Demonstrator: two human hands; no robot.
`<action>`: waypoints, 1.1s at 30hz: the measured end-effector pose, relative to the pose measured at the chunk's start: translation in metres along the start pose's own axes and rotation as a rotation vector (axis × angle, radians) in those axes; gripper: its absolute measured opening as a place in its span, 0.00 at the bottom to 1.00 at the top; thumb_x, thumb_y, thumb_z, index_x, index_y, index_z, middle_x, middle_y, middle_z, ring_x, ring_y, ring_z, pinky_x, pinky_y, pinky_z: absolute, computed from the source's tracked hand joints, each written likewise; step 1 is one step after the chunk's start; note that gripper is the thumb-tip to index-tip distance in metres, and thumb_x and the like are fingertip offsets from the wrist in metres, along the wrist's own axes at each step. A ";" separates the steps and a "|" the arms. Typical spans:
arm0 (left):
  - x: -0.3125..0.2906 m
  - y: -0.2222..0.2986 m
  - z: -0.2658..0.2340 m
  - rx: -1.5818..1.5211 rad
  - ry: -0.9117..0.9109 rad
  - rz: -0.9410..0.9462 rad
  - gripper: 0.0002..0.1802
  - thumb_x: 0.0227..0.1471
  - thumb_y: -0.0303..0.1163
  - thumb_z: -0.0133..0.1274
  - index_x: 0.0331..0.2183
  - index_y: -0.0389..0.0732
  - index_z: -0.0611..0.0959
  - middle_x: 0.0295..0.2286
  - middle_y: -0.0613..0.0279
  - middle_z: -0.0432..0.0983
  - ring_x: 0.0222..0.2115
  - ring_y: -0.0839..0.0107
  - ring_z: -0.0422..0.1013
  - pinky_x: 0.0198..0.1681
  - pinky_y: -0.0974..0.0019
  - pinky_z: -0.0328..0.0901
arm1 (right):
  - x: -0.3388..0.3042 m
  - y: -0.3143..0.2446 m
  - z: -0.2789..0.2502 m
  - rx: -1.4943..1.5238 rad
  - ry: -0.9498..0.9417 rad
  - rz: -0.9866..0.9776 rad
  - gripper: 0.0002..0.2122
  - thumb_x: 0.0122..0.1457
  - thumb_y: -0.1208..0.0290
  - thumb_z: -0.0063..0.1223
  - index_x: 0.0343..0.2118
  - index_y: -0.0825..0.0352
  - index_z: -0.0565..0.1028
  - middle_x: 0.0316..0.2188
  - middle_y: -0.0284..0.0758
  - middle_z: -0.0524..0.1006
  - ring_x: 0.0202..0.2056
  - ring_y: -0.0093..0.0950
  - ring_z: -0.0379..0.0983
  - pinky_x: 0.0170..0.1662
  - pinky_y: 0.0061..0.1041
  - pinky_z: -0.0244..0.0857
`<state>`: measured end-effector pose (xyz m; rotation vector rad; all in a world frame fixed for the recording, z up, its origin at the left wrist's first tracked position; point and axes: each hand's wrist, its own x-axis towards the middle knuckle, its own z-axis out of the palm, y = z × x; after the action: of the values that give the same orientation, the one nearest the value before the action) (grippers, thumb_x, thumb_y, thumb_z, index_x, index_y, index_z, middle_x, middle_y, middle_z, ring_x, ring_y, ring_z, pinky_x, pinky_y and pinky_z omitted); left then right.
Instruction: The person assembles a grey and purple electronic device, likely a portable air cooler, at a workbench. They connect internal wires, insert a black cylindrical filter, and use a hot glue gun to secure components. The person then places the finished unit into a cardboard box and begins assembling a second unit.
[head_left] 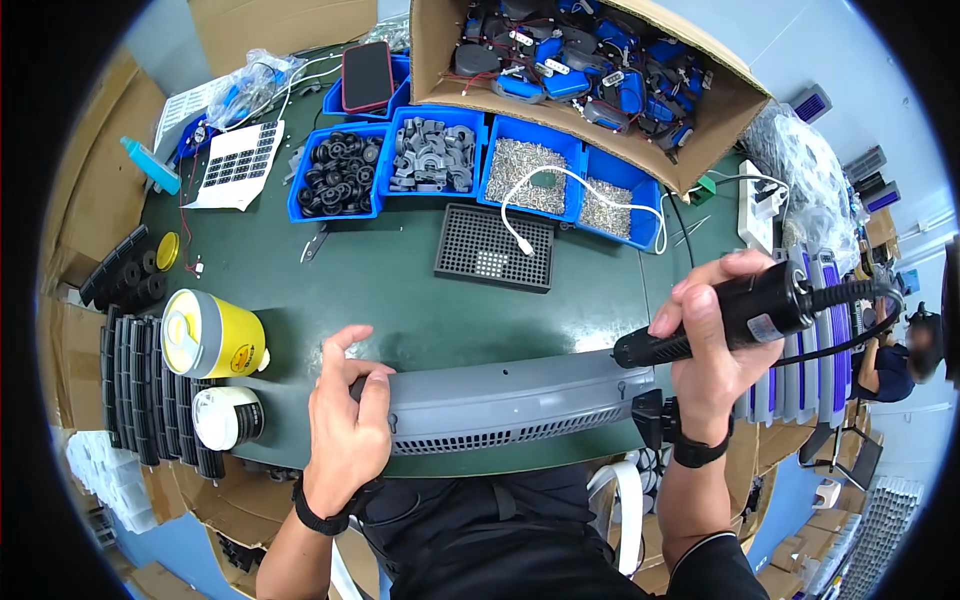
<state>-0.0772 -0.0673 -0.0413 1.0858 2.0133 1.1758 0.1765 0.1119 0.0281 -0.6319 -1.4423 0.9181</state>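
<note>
A long grey plastic housing (pixel 505 393) with a slotted vent strip lies across the table edge in front of me. My left hand (pixel 348 420) grips its left end, thumb on top and index finger raised off it. A black corded electric screwdriver (pixel 750 305) is wrapped in my right hand (pixel 712 345). The tool lies nearly level, its narrow nose over the housing's right end; its bit cannot be made out. Part of the housing's right end is hidden behind a small black block (pixel 652 418) near my right wrist.
Blue bins hold black wheels (pixel 340 175), grey clips (pixel 433 155) and small screws (pixel 527 175). Behind them stands a carton (pixel 690 160) of blue battery-like parts. A black perforated tray (pixel 495 248), yellow cup (pixel 215 335) and white jar (pixel 227 417) stand nearby. A co-worker (pixel 900 360) sits far right.
</note>
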 end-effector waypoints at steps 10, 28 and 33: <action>-0.003 -0.008 0.001 -0.067 0.047 0.045 0.24 0.59 0.24 0.48 0.57 0.39 0.69 0.31 0.46 0.85 0.27 0.67 0.76 0.36 0.64 0.68 | -0.006 0.011 -0.007 -0.039 -0.078 -0.098 0.18 0.64 0.77 0.63 0.51 0.68 0.67 0.26 0.38 0.76 0.19 0.24 0.72 0.24 0.24 0.72; -0.014 0.012 -0.001 -0.043 0.043 0.021 0.25 0.63 0.29 0.48 0.60 0.36 0.68 0.31 0.50 0.83 0.36 0.65 0.77 0.51 0.61 0.66 | 0.041 -0.042 -0.055 -0.040 0.226 0.042 0.15 0.74 0.60 0.53 0.51 0.67 0.70 0.32 0.39 0.79 0.20 0.25 0.74 0.23 0.25 0.72; -0.044 -0.016 -0.016 0.178 -0.186 0.403 0.63 0.46 0.46 0.74 0.70 0.32 0.55 0.55 0.39 0.70 0.55 0.48 0.69 0.63 0.47 0.62 | 0.062 0.032 -0.141 -0.150 0.123 0.844 0.17 0.73 0.53 0.46 0.50 0.62 0.71 0.35 0.37 0.80 0.27 0.27 0.76 0.24 0.30 0.73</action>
<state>-0.0730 -0.1165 -0.0450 1.6847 1.8320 1.0482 0.3044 0.2034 0.0265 -1.4418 -1.1282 1.3846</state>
